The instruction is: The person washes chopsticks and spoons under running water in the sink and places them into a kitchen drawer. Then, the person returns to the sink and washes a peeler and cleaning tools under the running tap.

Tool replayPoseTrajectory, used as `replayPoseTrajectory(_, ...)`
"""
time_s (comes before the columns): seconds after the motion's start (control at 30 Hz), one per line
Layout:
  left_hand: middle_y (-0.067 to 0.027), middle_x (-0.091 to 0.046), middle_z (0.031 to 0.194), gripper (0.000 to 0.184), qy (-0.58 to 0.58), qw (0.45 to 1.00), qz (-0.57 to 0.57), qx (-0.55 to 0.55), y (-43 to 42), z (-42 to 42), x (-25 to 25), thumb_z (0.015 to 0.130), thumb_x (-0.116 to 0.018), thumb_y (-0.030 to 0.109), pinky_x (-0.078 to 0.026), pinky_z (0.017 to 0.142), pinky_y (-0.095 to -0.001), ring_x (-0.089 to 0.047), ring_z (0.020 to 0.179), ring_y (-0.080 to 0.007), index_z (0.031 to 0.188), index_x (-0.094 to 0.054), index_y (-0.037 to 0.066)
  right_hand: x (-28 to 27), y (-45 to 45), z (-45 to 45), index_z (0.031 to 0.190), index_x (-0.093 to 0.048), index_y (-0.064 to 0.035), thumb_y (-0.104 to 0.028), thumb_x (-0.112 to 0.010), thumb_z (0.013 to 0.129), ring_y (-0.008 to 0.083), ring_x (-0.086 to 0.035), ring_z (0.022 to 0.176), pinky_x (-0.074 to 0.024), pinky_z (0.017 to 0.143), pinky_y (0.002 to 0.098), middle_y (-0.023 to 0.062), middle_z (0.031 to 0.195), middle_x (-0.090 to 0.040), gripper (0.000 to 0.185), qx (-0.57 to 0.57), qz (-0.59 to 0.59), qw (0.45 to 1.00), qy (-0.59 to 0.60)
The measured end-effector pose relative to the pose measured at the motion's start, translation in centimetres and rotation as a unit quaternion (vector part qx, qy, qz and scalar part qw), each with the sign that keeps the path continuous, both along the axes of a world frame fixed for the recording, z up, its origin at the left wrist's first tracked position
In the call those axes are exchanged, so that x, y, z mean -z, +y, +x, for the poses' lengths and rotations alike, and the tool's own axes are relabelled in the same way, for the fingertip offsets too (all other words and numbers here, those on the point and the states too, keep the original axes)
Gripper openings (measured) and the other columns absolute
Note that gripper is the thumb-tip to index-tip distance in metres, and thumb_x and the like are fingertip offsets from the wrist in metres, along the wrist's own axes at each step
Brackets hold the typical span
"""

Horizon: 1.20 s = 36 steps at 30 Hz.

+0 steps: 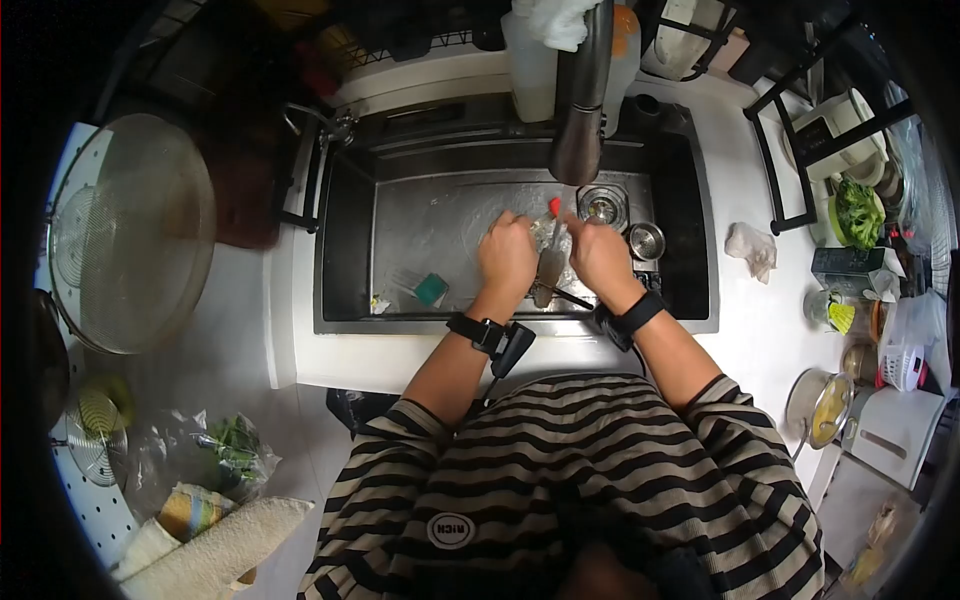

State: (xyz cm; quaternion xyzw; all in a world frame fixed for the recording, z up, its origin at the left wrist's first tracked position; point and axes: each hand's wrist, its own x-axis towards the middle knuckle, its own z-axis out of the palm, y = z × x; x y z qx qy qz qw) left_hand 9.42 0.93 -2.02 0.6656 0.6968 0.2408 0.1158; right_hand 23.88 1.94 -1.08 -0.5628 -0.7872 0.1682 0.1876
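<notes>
Over the steel sink (420,205), my left hand (508,255) and my right hand (602,258) are close together with their fingers curled in. Between them a see-through, shiny thing (546,262) hangs under the tap (578,145), where water seems to run; its kind is unclear. A small red piece (556,207) shows near my fingertips. A thin black stick (566,296) lies just below, beside my right wrist. My fingers hide what each hand grips. Left of my hands, a green sponge-like block (431,290) rests on the sink floor.
The drain strainer (603,207) and a small metal cup (647,241) sit right of my hands. A crumpled cloth or tissue (752,250) lies on the right counter (745,310). Bottles (530,65) stand behind the tap. A large round mesh strainer (135,235) hangs at left.
</notes>
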Motion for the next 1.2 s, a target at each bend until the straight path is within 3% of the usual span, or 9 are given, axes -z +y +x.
replayPoseTrajectory(0.1,-0.0146,-0.059,0.084,0.022,-0.048,0.998,-0.021,-0.037,0.2,0.0,-0.8,0.065,-0.068,0.007,-0.047,0.068,-0.0417,-0.058,0.078,-0.0341,0.086,-0.064,0.005,0.0,-1.3,-1.3,0.107,-0.057,-0.0063,-0.007,-0.059,0.062,0.0354,-0.059,0.067,-0.0492,0.060,0.0418,0.0203,0.074,-0.058,0.045,-0.053,-0.005,0.998,-0.027)
replayPoseTrajectory(0.23,-0.0102,-0.060,0.080,0.028,-0.199,0.979,-0.052,-0.006,0.3,-1.1,2.0,0.065,-0.066,-0.001,-0.049,0.065,-0.0347,-0.061,0.076,-0.0263,0.093,-0.061,0.003,0.1,1.2,0.3,0.105,-0.059,-0.0076,-0.005,-0.053,0.069,0.0362,-0.059,0.068,-0.0484,0.061,0.0431,0.0208,0.077,-0.058,0.037,-0.008,0.018,1.000,0.009)
replayPoseTrajectory(0.4,-0.0060,-0.053,0.094,0.039,-0.569,0.789,-0.231,-0.021,-0.2,-0.8,0.7,0.071,-0.061,-0.007,-0.046,0.052,-0.0219,-0.060,0.076,-0.0146,0.108,-0.052,-0.003,-0.7,2.1,1.0,0.112,-0.057,-0.0102,-0.004,-0.050,0.073,0.0358,-0.059,0.071,-0.0478,0.064,0.0432,0.0189,0.078,-0.058,0.040,-0.026,0.040,0.999,0.005)
replayPoseTrajectory(0.6,-0.0064,-0.046,0.108,0.044,-0.501,0.824,-0.261,0.034,-0.1,-1.5,0.7,0.074,-0.060,-0.006,-0.039,0.046,-0.0186,-0.054,0.069,-0.0102,0.116,-0.047,0.000,-0.9,2.6,1.7,0.102,-0.061,-0.0098,-0.005,-0.050,0.077,0.0358,-0.057,0.067,-0.0451,0.059,0.0440,0.0164,0.073,-0.058,0.027,-0.030,0.049,0.998,-0.004)
replayPoseTrajectory(0.7,-0.0047,-0.046,0.107,0.045,-0.655,0.717,-0.227,0.074,-0.1,-1.3,1.1,0.076,-0.058,-0.005,-0.036,0.045,-0.0172,-0.049,0.067,-0.0081,0.119,-0.045,0.001,-1.2,3.2,2.0,0.103,-0.061,-0.0108,-0.005,-0.049,0.077,0.0354,-0.057,0.067,-0.0451,0.059,0.0441,0.0159,0.074,-0.058,0.028,-0.019,0.065,0.997,0.026)
replayPoseTrajectory(0.8,-0.0052,-0.048,0.107,0.043,-0.699,0.668,-0.251,0.042,-0.5,-1.5,0.0,0.079,-0.056,-0.003,-0.034,0.045,-0.0174,-0.047,0.064,-0.0081,0.120,-0.044,0.001,-1.2,3.6,2.6,0.103,-0.061,-0.0117,-0.006,-0.049,0.078,0.0354,-0.057,0.067,-0.0451,0.060,0.0441,0.0156,0.074,-0.058,0.028,-0.012,0.058,0.998,0.012)
replayPoseTrajectory(0.9,-0.0058,-0.049,0.101,0.034,-0.685,0.686,-0.243,0.032,-0.1,-1.8,0.4,0.086,-0.054,0.008,-0.030,0.041,-0.0166,-0.044,0.058,-0.0076,0.118,-0.045,0.000,-1.8,3.2,2.6,0.104,-0.061,-0.0112,-0.006,-0.049,0.078,0.0354,-0.057,0.067,-0.0450,0.059,0.0439,0.0153,0.074,-0.058,0.029,-0.011,0.056,0.998,-0.001)
replayPoseTrajectory(0.97,-0.0059,-0.050,0.094,0.032,-0.726,0.640,-0.251,-0.015,0.3,-1.7,0.7,0.088,-0.052,0.017,-0.029,0.038,-0.0172,-0.042,0.054,-0.0077,0.114,-0.047,-0.001,-1.7,2.7,2.1,0.103,-0.061,-0.0103,-0.006,-0.049,0.078,0.0355,-0.057,0.067,-0.0447,0.059,0.0439,0.0157,0.074,-0.057,0.028,-0.022,0.070,0.997,0.017)
replayPoseTrajectory(1.2,-0.0081,-0.052,0.082,0.050,-0.733,0.635,-0.191,-0.153,1.5,0.1,1.9,0.090,-0.042,0.042,-0.026,0.033,-0.0179,-0.040,0.048,-0.0093,0.105,-0.051,-0.005,-0.4,-0.4,0.0,0.099,-0.061,-0.0065,-0.002,-0.052,0.074,0.0369,-0.055,0.062,-0.0443,0.057,0.0442,0.0193,0.071,-0.053,0.027,-0.069,0.047,0.994,0.066)
